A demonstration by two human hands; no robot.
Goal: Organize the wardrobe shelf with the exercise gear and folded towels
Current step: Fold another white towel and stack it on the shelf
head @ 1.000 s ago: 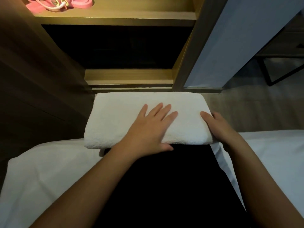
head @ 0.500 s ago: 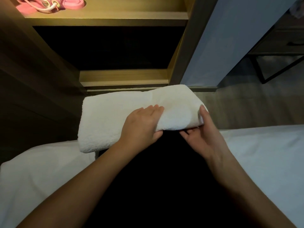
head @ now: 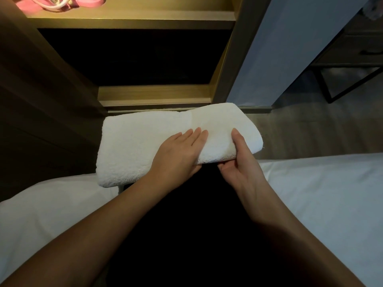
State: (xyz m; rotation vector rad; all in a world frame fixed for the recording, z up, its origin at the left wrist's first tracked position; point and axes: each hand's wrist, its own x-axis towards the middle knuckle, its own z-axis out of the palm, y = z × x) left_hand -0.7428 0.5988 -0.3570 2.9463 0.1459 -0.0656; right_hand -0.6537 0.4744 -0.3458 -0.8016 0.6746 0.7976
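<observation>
A plain white towel (head: 145, 146) stands out against black clothing (head: 196, 235) and a white bed sheet (head: 321, 193) that takes a bluish tint on the right. Above, the wardrobe shelf (head: 132, 17) glows golden yellow and carries a bright pink exercise band (head: 27, 5) and a cream cord (head: 49, 6); the space beneath it is near black. The wardrobe side (head: 41, 90) is dark brown wood and the panel (head: 279, 48) beside it pale blue-grey. The floor (head: 300, 131) is grey-brown with a faint wood grain, and a frame (head: 329, 100) beyond is black.
</observation>
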